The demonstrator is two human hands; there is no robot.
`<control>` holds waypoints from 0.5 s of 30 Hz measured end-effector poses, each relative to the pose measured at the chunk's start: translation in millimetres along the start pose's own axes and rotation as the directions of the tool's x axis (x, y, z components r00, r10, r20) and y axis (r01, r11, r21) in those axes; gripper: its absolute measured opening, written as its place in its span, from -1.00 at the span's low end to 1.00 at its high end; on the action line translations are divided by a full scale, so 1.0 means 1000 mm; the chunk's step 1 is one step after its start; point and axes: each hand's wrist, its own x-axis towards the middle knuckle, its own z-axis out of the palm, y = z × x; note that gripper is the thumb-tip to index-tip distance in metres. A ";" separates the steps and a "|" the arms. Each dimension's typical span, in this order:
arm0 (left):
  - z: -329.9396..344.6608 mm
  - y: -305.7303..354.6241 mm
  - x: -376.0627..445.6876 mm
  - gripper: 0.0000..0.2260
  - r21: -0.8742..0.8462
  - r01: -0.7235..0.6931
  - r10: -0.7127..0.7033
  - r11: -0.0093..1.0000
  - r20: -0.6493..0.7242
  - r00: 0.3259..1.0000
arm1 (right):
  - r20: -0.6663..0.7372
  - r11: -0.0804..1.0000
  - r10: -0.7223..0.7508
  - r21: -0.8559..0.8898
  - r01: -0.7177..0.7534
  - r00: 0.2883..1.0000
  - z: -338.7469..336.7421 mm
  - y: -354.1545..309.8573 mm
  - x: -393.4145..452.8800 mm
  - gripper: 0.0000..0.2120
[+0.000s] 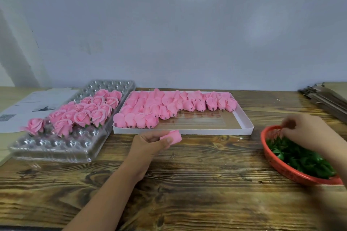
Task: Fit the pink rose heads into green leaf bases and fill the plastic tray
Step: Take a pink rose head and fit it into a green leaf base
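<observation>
My left hand (150, 143) grips a single pink rose head (173, 136) just in front of the white box (246, 118), which holds several rows of loose rose heads (169, 106). My right hand (302, 129) reaches into the red basket (277, 165) of green leaf bases (300, 157), fingers bent down at the far rim; it is blurred and I cannot make out a leaf in it. The clear plastic tray (56, 146) at left carries several finished roses (82, 116) with green bases, its front rows bare.
A printed paper sheet (28, 105) lies behind the tray at far left. Flattened cardboard pieces (326, 97) are stacked at the far right. The wooden tabletop (187, 184) stretches in front, and a pale wall stands close behind.
</observation>
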 end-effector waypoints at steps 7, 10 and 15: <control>-0.001 -0.001 0.000 -0.77 0.022 0.007 -0.007 1.000 -0.003 1.000 | 0.077 0.986 0.149 -0.092 -0.141 0.986 -0.001 0.007 0.017 -0.79; -0.001 -0.001 0.001 -0.74 0.012 0.007 -0.007 1.000 0.000 1.000 | 0.090 0.983 0.141 -0.130 -0.129 0.986 0.000 0.006 0.017 -0.88; -0.002 -0.001 0.001 -0.68 0.031 0.013 -0.012 0.999 -0.018 1.000 | 0.114 0.954 0.160 -0.275 -0.123 0.980 0.001 0.000 0.018 -0.74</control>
